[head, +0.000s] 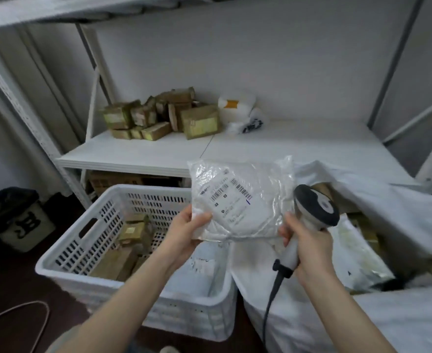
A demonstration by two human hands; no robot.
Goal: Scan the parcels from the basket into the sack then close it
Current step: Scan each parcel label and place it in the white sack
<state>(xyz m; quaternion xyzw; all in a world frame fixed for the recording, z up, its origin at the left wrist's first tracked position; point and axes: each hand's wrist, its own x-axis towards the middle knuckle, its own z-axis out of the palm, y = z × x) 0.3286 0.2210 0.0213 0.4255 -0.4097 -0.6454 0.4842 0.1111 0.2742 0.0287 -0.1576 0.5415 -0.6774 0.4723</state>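
Left grip [186, 231] on parcel's [245, 200] lower-left corner

One parcel [242, 200], one scanner [314, 207], one basket [82, 240], two hands.

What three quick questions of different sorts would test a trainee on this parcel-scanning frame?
1. True or false: the left hand holds the white plastic-wrapped parcel with its barcode label facing up.
2. Which hand grips the white corded handheld scanner? A left, B right, C neither.
3. Fill in: brown cardboard parcels still lie in the white slotted plastic ____.

Key: 1 true; 2 B; 3 basket.
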